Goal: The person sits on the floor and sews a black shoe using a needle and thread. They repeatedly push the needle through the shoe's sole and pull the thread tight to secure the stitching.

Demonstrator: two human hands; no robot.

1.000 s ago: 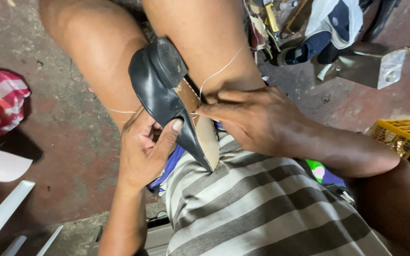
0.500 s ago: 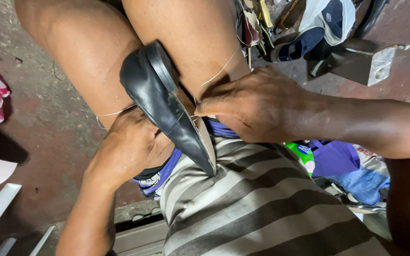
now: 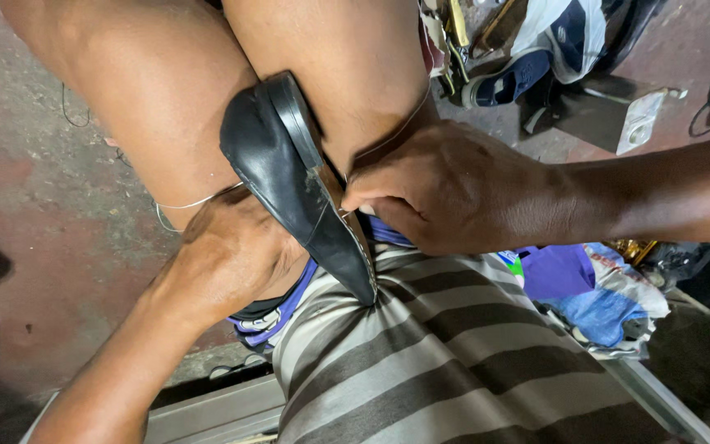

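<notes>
A black leather shoe (image 3: 289,177) is wedged between the person's bare thighs, its long axis diagonal, heel up-left, pointed toe down-right against the striped shirt (image 3: 454,353). Its upper is scuffed along the sole seam. The left hand (image 3: 232,255) cups it from below; the right hand (image 3: 445,189) pinches pale thread (image 3: 396,131) at the seam.

Single view only, worn on the head, aimed steeply down into the lap from close range. Striped shirt (image 3: 454,362) filling the frame from 5 to 6 o'clock, bare knees toward 12, black shoe (image 3: 289,177) near centre. Concrete floor (image 3: 51,238) off at 9 o'clock, cluttered heap of shoes and tools (image 3: 527,49) at 1 o'clock. No second view to overlap.
</notes>
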